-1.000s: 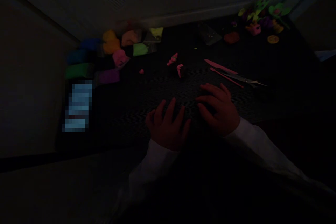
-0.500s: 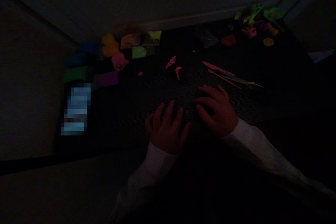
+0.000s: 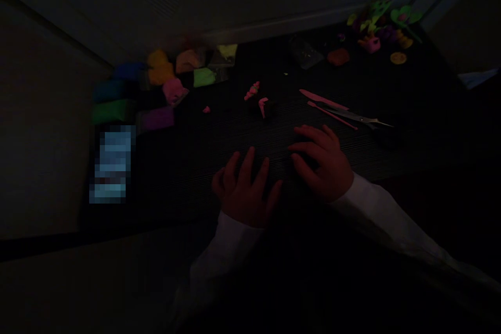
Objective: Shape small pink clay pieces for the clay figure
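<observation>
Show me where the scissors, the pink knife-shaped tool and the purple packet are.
Scissors [image 3: 360, 119]: head view, on the metal near the pivot.
Pink knife-shaped tool [image 3: 323, 99]: head view, about midway along its length.
Purple packet [image 3: 159, 118]: head view, middle of its purple part.

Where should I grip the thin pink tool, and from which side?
Best pinched, I judge, near the right end of the thin pink tool, by the right hand from the near side. It lies slantwise, its right end apart from the scissors; its left end sits close to the pink knife.
</observation>
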A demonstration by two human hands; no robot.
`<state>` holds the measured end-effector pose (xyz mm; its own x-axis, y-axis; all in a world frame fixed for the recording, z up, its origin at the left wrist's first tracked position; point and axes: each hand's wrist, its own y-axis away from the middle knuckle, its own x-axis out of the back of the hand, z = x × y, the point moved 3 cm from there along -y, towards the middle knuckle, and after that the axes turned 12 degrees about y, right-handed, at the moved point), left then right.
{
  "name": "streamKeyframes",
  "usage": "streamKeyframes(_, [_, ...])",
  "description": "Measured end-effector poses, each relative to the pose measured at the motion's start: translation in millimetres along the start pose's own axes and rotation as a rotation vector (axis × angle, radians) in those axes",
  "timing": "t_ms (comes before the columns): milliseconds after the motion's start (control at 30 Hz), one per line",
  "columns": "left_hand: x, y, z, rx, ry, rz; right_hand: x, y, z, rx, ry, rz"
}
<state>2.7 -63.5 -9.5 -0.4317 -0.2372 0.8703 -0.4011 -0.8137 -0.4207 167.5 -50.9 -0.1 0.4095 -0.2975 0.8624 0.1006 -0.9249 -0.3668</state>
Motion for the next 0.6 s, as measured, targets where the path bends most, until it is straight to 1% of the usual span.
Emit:
streamKeyframes(133, [0.1, 3.8, -1.0, -0.025, -0.01, -0.004, -0.5, 0.0, 0.0, 0.004, 0.0, -0.005])
streamKeyframes(400, [-2.8, 1.0, 1.2, 0.009, -0.005, -0.02, -0.5, 0.3, 0.3, 0.004, 0.006, 0.004])
streamKeyframes(600, [-0.8, 4.9, 1.9, -0.003, -0.008, -0.021, -0.8, 0.1, 1.0, 0.007, 0.001, -0.009])
